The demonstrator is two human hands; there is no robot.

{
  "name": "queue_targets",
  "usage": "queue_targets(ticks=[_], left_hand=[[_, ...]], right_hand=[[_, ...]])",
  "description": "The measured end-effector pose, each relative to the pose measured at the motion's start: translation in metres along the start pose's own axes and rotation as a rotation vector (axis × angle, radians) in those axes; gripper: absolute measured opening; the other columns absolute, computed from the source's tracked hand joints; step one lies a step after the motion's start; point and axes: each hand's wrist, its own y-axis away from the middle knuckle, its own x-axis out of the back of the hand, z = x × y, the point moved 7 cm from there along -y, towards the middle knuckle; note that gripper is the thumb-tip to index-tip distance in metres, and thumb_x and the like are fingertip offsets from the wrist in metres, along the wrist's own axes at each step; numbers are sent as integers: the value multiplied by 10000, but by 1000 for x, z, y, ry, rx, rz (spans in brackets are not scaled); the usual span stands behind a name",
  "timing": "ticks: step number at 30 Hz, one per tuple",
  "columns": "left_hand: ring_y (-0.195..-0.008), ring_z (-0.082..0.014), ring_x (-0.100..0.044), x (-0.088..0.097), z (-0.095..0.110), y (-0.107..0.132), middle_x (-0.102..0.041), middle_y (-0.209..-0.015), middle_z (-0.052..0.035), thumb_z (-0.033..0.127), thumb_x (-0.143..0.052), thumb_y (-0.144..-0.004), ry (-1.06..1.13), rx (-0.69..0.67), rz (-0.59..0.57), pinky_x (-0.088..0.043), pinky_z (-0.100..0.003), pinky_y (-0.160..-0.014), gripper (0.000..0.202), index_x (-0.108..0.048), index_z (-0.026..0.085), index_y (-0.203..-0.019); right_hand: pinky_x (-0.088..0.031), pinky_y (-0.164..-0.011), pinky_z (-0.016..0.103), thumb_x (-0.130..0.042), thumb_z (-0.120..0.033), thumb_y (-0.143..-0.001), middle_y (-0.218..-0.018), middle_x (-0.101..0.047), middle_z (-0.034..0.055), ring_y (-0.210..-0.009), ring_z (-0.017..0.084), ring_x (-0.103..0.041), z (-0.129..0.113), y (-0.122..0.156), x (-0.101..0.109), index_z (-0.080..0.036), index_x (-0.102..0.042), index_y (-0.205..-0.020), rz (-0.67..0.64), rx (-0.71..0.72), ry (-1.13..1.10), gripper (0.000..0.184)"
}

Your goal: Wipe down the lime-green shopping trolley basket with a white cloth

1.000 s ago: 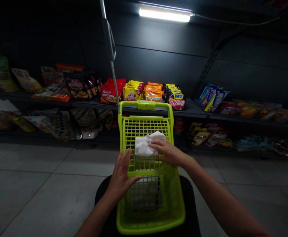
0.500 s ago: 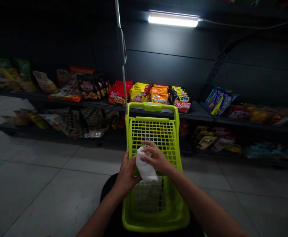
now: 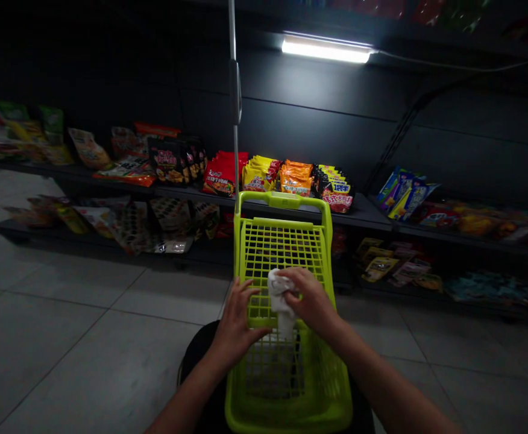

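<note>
A crumpled white cloth or tissue (image 3: 282,304) hangs from my right hand (image 3: 308,298), whose fingers are closed around its upper part. Its loose end droops over the lime-green shopping basket (image 3: 328,265). My left hand (image 3: 239,316) is at the basket's left side, fingers curved and spread apart with nothing between them. It is apart from the white cloth. Both hands are above the middle of the basket, in front of its grid panel. Through the lower grid something pale shows, too dim to name.
Behind the basket, a shelf (image 3: 367,212) carries red, yellow, orange and black snack packets. More bags lie on the lower shelf (image 3: 24,231). A thin metal pole (image 3: 236,144) rises at the basket's left. A lit tube lamp (image 3: 327,49) hangs above; grey tiles (image 3: 87,337) cover the floor.
My left hand has let go of the white cloth and opened. My right hand has drawn it rightward, and the cloth now hangs looser. The view has shifted slightly.
</note>
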Motion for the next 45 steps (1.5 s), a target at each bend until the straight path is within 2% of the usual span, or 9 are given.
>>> queue_targets(ticks=[5, 13, 16, 23, 29, 32, 40, 42, 45], left_hand=[[-1578, -379, 1, 1, 0, 2, 119, -1701, -168, 400, -864, -732, 0, 48, 55, -287, -619, -1211, 1349, 180, 344, -1585], [-1572, -403, -6, 0, -3, 1, 145, -1696, -195, 350, -896, -695, -23, -7, 105, -329, -627, -1179, 1399, 181, 343, -1587], [-1576, -383, -25, 3, 1, 2, 204, -1694, -150, 267, -885, -710, 18, 11, 95, -376, -598, -1161, 1369, 163, 402, -1581], [-1576, -380, -41, 6, 7, 2, 188, -1705, -73, 157, -913, -632, 60, 85, 65, -343, -616, -1178, 1433, 118, 483, -1573], [-1574, -395, -26, 4, 4, 2, 158, -1709, -108, 223, -855, -725, 57, 27, 108, -318, -640, -1181, 1311, 107, 430, -1591], [-1575, -385, -51, 4, 2, 2, 169, -1706, -110, 179, -815, -756, 72, 55, 105, -359, -617, -1165, 1260, 93, 426, -1594], [-1575, -375, -69, 7, 8, 1, 91, -1720, -67, 234, -923, -640, 83, 104, 94, -301, -625, -1202, 1382, 53, 456, -1593], [-1576, -371, -76, 6, 6, 0, 86, -1720, -64, 226, -922, -640, 79, 108, 93, -295, -627, -1206, 1384, 54, 463, -1591], [-1572, -393, -79, 2, 2, -1, 102, -1715, -101, 289, -922, -648, 59, 87, 97, -335, -639, -1179, 1381, 71, 430, -1597]], right_hand=[[-303, -1141, 586, -685, -144, -842, -1387, -606, 84, -1344, 340, -443, -5, -3, -29, -274, -634, -1233, -228, 146, 319, 415], [-474, -874, 351, -612, -232, -964, -1142, -657, 78, -970, 212, -544, -36, -17, -70, -218, -659, -1156, -413, 305, 409, 198], [-464, -778, 309, -663, -214, -926, -1044, -654, 67, -929, 209, -553, -31, -8, -57, -213, -684, -1083, -487, 227, 454, 158], [-422, -717, 259, -622, -70, -861, -950, -666, 48, -883, 179, -623, 30, 38, 36, -217, -739, -930, -638, -226, 588, 200], [-466, -864, 337, -613, -188, -942, -1122, -659, 88, -1027, 231, -561, -45, 5, -40, -205, -662, -1129, -398, 137, 516, 194], [-468, -883, 342, -623, -206, -944, -1154, -649, 90, -1025, 227, -555, -53, 5, -63, -200, -662, -1144, -426, 217, 439, 204], [-457, -797, 266, -669, -115, -866, -1044, -666, 50, -956, 189, -630, 44, 55, 60, -247, -752, -1033, -570, -271, 456, 228], [-458, -792, 272, -663, -112, -867, -1028, -669, 48, -954, 192, -624, 34, 44, 58, -242, -741, -1028, -541, -221, 491, 222], [-466, -858, 321, -632, -133, -906, -1070, -673, 63, -1004, 213, -596, -9, 7, 12, -220, -673, -1150, -385, -20, 483, 263]])
